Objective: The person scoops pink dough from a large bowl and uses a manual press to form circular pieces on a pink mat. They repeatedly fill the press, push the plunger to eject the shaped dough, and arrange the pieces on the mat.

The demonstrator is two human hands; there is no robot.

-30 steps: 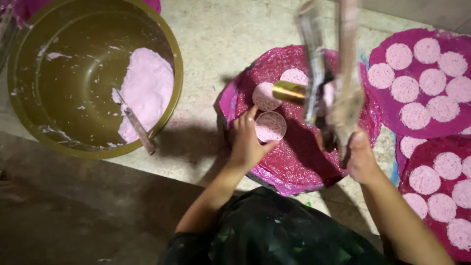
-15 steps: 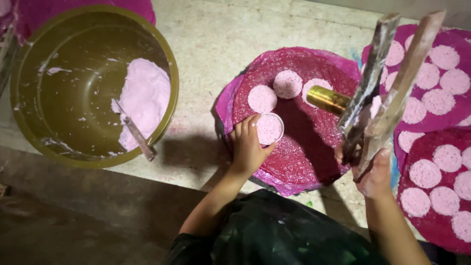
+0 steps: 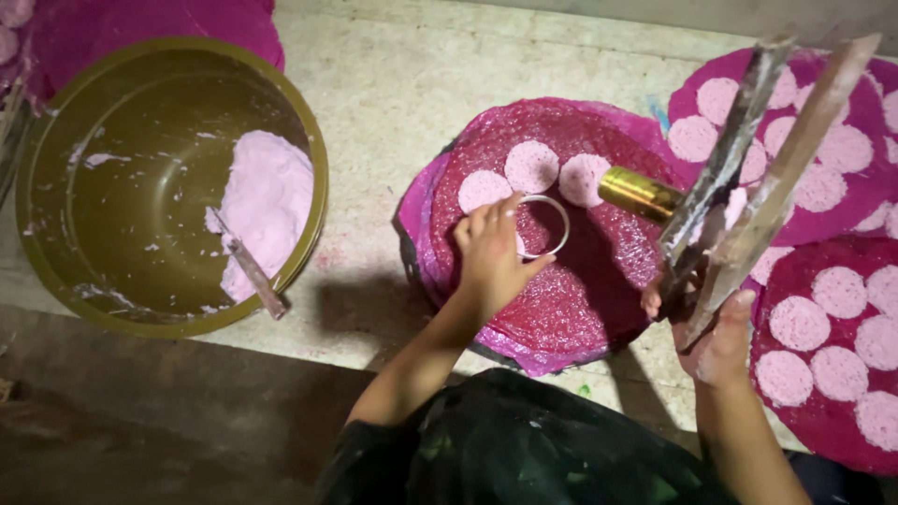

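My left hand (image 3: pixel 491 257) pinches a thin metal ring (image 3: pixel 554 224) that lies flat on a round magenta mat (image 3: pixel 580 309); the mat shows inside the ring. Three pale pink discs (image 3: pixel 531 166) sit in a row just beyond the ring. To the right, my right hand (image 3: pixel 718 341) grips a press tool (image 3: pixel 748 187) with two long worn handles, held upright. The tool's brass cylinder (image 3: pixel 639 194) hangs over the mat's right side.
A large olive bowl (image 3: pixel 313 150) at the left holds a lump of pink dough (image 3: pixel 267 201) and a flat spatula (image 3: pixel 251 269). Two more magenta mats (image 3: pixel 823 103) (image 3: pixel 823 421) with several pink discs lie at the right. A further magenta mat (image 3: pixel 140 28) lies at the top left.
The ring under my left hand looked filled with pink before; now the mat shows inside it. My right hand has swung the press tool to the right and tilted it.
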